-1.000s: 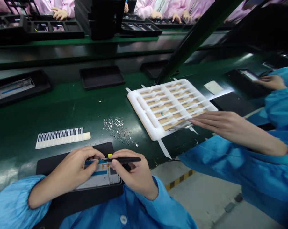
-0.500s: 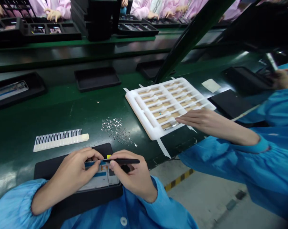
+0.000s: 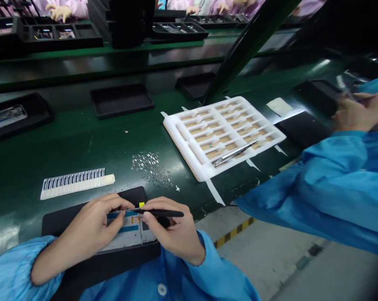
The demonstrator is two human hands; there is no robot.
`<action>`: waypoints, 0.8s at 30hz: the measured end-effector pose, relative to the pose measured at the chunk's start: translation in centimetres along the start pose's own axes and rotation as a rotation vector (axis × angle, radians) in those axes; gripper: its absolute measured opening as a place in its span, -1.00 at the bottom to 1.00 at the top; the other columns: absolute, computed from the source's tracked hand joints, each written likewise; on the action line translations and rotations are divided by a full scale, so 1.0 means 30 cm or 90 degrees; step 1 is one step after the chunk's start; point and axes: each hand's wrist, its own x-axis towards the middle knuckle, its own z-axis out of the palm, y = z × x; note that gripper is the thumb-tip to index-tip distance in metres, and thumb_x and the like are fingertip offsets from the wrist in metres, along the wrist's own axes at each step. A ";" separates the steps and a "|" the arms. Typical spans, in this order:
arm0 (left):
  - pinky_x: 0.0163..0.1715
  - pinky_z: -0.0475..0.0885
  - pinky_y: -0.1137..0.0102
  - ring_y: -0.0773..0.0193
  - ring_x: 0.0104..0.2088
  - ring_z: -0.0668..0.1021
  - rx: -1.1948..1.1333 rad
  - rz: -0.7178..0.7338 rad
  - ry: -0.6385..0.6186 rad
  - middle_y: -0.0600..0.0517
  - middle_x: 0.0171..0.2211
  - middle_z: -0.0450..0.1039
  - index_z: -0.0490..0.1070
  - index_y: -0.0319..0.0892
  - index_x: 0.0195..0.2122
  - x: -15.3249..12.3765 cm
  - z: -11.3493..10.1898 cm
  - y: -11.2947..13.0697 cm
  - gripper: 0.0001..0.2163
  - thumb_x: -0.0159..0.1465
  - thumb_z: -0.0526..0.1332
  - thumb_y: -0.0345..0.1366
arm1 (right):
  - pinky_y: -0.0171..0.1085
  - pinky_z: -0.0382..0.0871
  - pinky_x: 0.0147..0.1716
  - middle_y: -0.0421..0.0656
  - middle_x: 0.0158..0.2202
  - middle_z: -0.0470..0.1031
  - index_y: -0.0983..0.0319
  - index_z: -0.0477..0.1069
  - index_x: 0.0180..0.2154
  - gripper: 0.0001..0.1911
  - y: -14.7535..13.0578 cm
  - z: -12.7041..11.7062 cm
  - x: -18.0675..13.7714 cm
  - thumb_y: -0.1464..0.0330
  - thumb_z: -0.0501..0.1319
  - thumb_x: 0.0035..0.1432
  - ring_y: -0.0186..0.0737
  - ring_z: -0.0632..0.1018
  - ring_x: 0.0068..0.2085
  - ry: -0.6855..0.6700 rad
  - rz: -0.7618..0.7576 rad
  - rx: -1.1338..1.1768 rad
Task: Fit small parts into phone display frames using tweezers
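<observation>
On my feed the phone panel (image 3: 126,234), white with blue stripes, lies on a black mat (image 3: 131,195) right in front of the person, a small yellow tab (image 3: 141,205) showing at its top edge. I have both hands close together on it. The left hand (image 3: 82,228) grips the panel's edge, and the right hand (image 3: 173,230) pinches black tweezers (image 3: 164,213), their tip reaching left to the panel's top edge, just beside the left fingertips.

Above the mat, a comb-like white strip (image 3: 76,183) and a scatter of tiny silver pieces (image 3: 149,169) lie on the green bench (image 3: 66,142). Further right sits a white foam tray (image 3: 189,162) with metal tweezers (image 3: 236,152) lying across it. A co-worker in a blue sleeve (image 3: 317,196) works at the right edge; those hands (image 3: 361,115) are blurred, so I cannot tell what they hold.
</observation>
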 end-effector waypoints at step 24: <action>-0.60 0.28 0.49 0.31 -0.26 0.61 -0.016 -0.016 -0.016 0.09 -0.01 0.62 0.58 0.09 0.11 0.000 -0.012 -0.003 -0.68 0.49 0.11 -0.04 | -0.33 0.66 -0.25 -0.12 -0.27 0.73 0.22 0.69 -0.22 -0.86 -0.012 -0.011 0.002 0.51 0.37 0.23 -0.24 0.73 -0.27 -0.006 0.002 0.007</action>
